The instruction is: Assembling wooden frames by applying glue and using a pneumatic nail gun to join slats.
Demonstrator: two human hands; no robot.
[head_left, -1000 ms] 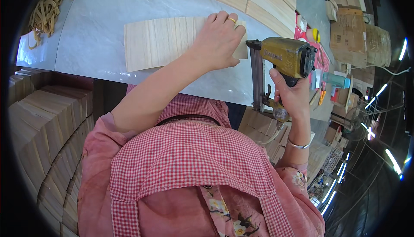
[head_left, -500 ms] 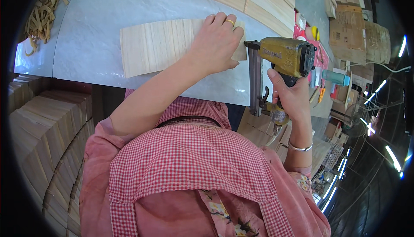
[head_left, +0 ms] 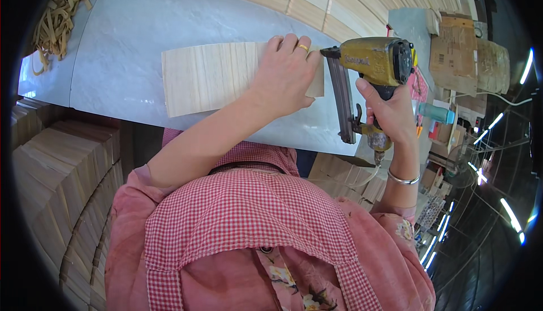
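A flat rectangular panel of pale, straight-grained wood [head_left: 212, 79] lies on the pale grey, marbled tabletop [head_left: 130, 45], close to its near edge. The left hand [head_left: 285, 76] spans the panel near its right end, its fingers bent over the far edge and its thumb at the near edge, gripping it. The right hand [head_left: 393, 113] has its fingers closed around the handle of a yellow-and-black pneumatic nail gun [head_left: 370, 59], whose nose stands at the panel's upper right corner; contact cannot be confirmed. A thin, pale hose [head_left: 365, 182] hangs from the tool's base. Work on the panel is judged to be under way: it is laid out and held, with the tool at its end. No fastener is discernible in the visible wood, so what is done there, and how much is left, cannot be told. Beyond lie long rows of pale wooden slats [head_left: 345, 8]; at left are a heap of tan, ribbon-like strips [head_left: 59, 20] and, lower, stacked brown-edged wooden boards [head_left: 62, 175].
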